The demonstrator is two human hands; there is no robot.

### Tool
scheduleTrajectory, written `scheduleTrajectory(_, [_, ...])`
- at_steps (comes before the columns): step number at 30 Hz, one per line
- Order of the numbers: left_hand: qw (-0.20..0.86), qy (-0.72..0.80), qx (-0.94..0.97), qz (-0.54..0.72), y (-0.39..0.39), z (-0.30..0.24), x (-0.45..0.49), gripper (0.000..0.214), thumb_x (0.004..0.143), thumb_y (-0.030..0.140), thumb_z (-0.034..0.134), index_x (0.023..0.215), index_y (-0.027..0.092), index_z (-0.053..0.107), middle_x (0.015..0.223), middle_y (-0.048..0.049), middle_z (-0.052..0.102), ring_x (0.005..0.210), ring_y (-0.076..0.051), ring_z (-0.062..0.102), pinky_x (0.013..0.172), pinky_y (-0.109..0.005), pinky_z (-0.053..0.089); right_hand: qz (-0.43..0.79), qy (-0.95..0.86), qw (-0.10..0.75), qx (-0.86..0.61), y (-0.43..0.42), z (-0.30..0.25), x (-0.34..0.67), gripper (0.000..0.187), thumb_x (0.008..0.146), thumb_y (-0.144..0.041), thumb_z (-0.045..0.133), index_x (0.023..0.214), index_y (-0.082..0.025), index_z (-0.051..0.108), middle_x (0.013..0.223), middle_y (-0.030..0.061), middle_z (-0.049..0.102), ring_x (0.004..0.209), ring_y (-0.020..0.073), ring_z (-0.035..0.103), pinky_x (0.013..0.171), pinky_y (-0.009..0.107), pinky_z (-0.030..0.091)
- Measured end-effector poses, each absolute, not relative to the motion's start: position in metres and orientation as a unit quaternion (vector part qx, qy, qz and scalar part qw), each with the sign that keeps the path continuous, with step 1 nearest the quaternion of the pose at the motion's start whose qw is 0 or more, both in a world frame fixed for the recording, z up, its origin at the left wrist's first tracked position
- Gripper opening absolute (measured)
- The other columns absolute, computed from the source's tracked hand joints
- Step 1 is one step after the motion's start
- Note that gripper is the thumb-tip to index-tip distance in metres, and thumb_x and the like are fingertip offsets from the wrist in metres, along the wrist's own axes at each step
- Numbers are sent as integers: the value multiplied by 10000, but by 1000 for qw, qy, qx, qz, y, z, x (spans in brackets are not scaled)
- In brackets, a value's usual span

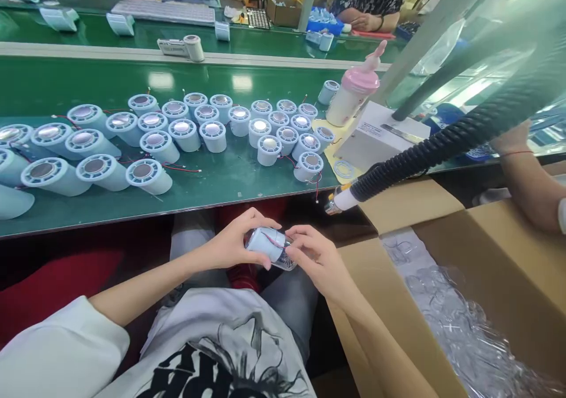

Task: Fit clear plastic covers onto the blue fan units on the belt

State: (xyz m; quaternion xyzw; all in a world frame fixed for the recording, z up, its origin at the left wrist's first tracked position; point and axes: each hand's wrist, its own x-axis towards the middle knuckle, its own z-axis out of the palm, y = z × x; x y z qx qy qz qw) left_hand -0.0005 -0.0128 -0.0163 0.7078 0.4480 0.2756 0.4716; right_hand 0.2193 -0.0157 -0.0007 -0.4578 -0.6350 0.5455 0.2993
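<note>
Above my lap, my left hand [239,242] is closed around a light blue cylindrical housing [264,243], tilted on its side, with a thin red-and-black wire along it. A clear plastic cover [285,262] sits at the housing's right end, with dark fine-lined parts visible through it. My right hand [316,259] grips this cover between thumb and fingers. How far the cover goes over the housing I cannot tell. On the green bench beyond stand several similar blue housings [214,135], round ends up, some with loose wires.
A black ribbed hose [398,165] with a metal-tipped nozzle hangs at right, close to my right hand. Below it, an open cardboard box [375,303] holds clear plastic covers [460,327]. A pink-lidded bottle [354,94] and white box [380,130] stand on the bench. Co-workers sit opposite.
</note>
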Motion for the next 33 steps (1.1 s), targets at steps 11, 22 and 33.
scheduleTrajectory(11, [690, 380, 547, 283, -24, -16, 2, 668, 701, 276, 785, 1303, 208, 505, 1258, -109, 588, 1038, -213, 628, 900, -366, 532, 662, -447, 367, -477, -16, -3, 222, 273, 670, -460, 782, 670, -199, 703, 1021, 91, 714, 944, 253, 670, 759, 394, 578])
scheduleTrajectory(22, [649, 383, 591, 288, -32, -1, -7, 722, 697, 289, 799, 1357, 267, 506, 1300, -102, 590, 1056, -239, 631, 882, -348, 533, 478, -731, 307, -378, -26, 2, 233, 373, 738, -323, 784, 1075, -242, 648, 1239, 108, 656, 1113, 277, 642, 921, 409, 555])
scheduleTrajectory(33, [566, 326, 692, 306, -32, 2, -9, 767, 710, 243, 790, 1401, 298, 464, 1432, -106, 505, 1300, -286, 494, 1029, -388, 466, 638, -588, 309, -390, -31, 10, 233, 350, 786, -348, 740, 1090, -252, 594, 1070, 50, 683, 983, 198, 662, 807, 319, 581])
